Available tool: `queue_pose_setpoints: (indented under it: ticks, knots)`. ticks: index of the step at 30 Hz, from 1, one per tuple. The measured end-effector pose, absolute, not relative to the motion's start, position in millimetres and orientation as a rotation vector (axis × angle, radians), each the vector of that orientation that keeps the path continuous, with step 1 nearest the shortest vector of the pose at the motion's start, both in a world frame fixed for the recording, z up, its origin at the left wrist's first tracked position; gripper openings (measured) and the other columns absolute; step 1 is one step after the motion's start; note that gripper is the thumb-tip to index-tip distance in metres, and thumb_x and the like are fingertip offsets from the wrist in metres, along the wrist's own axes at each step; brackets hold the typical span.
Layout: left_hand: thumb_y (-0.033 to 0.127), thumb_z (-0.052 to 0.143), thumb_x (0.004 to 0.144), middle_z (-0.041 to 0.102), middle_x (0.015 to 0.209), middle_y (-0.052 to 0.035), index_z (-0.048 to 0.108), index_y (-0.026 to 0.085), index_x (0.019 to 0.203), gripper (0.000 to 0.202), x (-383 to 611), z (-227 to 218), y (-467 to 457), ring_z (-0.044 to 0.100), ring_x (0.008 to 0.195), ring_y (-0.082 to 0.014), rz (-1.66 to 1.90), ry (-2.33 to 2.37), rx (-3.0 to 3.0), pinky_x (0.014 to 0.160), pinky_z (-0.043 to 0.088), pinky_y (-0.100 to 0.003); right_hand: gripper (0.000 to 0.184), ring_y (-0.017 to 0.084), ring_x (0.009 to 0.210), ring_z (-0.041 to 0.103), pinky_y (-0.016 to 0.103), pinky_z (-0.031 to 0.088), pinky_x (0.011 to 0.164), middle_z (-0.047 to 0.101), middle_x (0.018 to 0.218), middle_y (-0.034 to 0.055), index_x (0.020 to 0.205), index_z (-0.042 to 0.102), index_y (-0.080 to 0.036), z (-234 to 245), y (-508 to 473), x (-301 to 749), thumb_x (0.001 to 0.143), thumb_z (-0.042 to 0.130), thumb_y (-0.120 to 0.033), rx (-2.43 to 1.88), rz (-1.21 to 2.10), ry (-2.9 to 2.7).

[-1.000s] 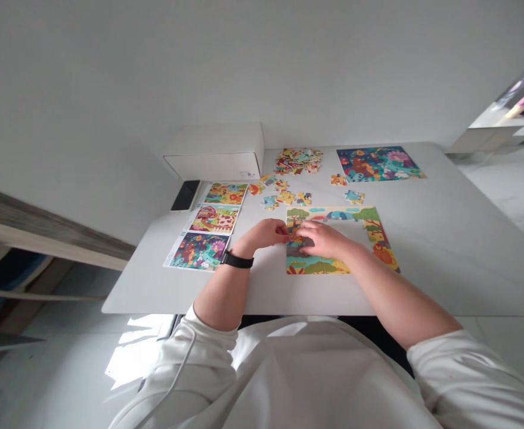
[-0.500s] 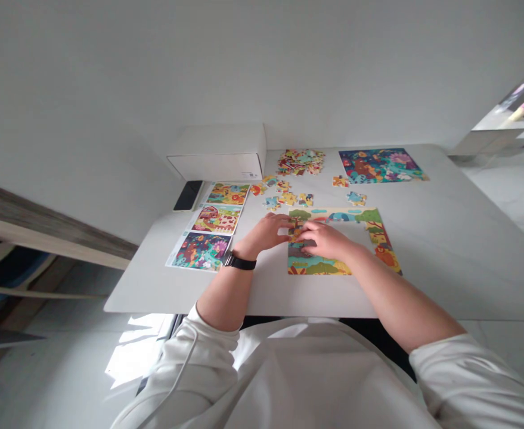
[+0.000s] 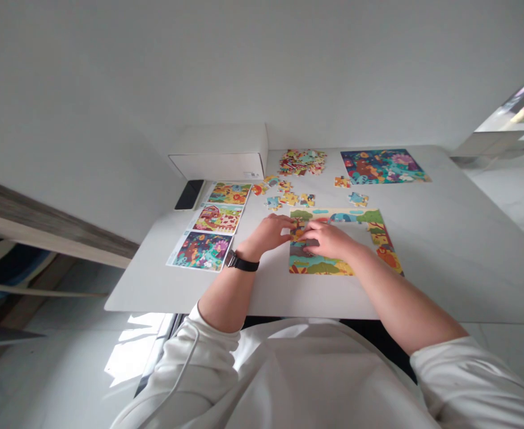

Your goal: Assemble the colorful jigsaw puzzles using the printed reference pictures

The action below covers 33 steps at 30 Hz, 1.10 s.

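Note:
A partly assembled jigsaw puzzle [image 3: 324, 267] with an animal scene lies in front of me; its border pieces surround a bare white middle. My left hand [image 3: 274, 231] rests at its left edge, fingers apart, tips touching the edge pieces. From the right, my right hand [image 3: 328, 239] lies over the puzzle's left part, fingers spread and tips down on the pieces beside a yellow-orange puzzle piece [image 3: 296, 234]. The right palm hides part of the puzzle. Loose puzzle pieces [image 3: 289, 199] lie just beyond, and a blue piece [image 3: 358, 199] sits above the top edge.
A picture sheet [image 3: 217, 218] with three scenes lies at the left, beside a phone [image 3: 189, 195]. Behind stand a white box [image 3: 219, 165] and a heap of puzzle pieces [image 3: 303, 161]. A finished dark-blue puzzle [image 3: 384, 166] lies at the back right, with an orange piece [image 3: 342, 182] beside it.
The view has shifted very slightly. Both hands stay at the same spot on the puzzle, with barely any finger movement.

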<state>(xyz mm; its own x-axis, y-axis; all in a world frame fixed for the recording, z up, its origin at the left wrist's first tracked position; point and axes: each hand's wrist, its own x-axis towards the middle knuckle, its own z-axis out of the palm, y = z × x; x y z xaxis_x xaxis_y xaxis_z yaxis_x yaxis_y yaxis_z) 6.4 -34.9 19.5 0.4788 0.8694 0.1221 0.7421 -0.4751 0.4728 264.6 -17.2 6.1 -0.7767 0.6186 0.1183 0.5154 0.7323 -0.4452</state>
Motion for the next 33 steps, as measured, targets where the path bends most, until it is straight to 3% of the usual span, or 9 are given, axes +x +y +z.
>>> queue_pose_setpoints:
  ticks: [14, 18, 22, 27, 33]
  knots:
    - [0.022, 0.081, 0.09, 0.077, 0.139, -0.0086, 0.084, 0.026, 0.119, 0.029, 6, 15, -33, 0.07, 0.134, -0.0298, 0.503, 1.35, 2.4, 0.123, 0.049, -0.045, 0.028, 0.025, 0.104, 0.072, 0.037, 0.059, 0.091, 0.072, 0.116, 0.0094, 0.12, 0.088, -0.028, 10, -19, 263, 0.092, 0.086, -0.027, -0.91, 0.564, -2.708]
    - [0.028, 0.074, 0.098, 0.079, 0.133, -0.0088, 0.083, 0.026, 0.12, 0.024, 9, 12, -33, 0.071, 0.128, -0.0281, 0.563, 1.331, 2.4, 0.118, 0.051, -0.044, 0.025, 0.025, 0.102, 0.072, 0.036, 0.059, 0.088, 0.071, 0.113, 0.0087, 0.119, 0.088, -0.03, 10, -20, 263, 0.094, 0.084, -0.027, -0.912, 0.558, -2.701]
    - [0.034, 0.075, 0.099, 0.079, 0.128, -0.0101, 0.082, 0.026, 0.124, 0.027, 17, 7, -32, 0.071, 0.124, -0.0282, 0.601, 1.439, 2.39, 0.117, 0.052, -0.045, 0.024, 0.025, 0.106, 0.073, 0.038, 0.059, 0.095, 0.074, 0.119, 0.0092, 0.12, 0.086, -0.028, 13, -17, 267, 0.097, 0.08, -0.028, -0.924, 0.527, -2.659]
    - [0.037, 0.084, 0.093, 0.072, 0.145, -0.0142, 0.078, 0.025, 0.133, 0.042, 19, -1, -28, 0.065, 0.138, -0.0314, 0.686, 1.411, 2.409, 0.123, 0.049, -0.048, 0.029, 0.026, 0.111, 0.074, 0.042, 0.059, 0.103, 0.076, 0.123, 0.0082, 0.127, 0.083, -0.031, 20, 10, 313, 0.099, 0.077, -0.031, -1.166, 0.408, -2.437]
    - [0.058, 0.096, 0.076, 0.055, 0.168, -0.018, 0.064, 0.025, 0.155, 0.092, 7, -9, -28, 0.048, 0.158, -0.039, 0.499, 1.257, 2.468, 0.136, 0.032, -0.056, 0.045, 0.033, 0.123, 0.074, 0.046, 0.058, 0.111, 0.079, 0.131, 0.011, 0.123, 0.084, -0.026, 25, 40, 405, 0.078, 0.092, -0.026, -1.625, 0.369, -2.345]
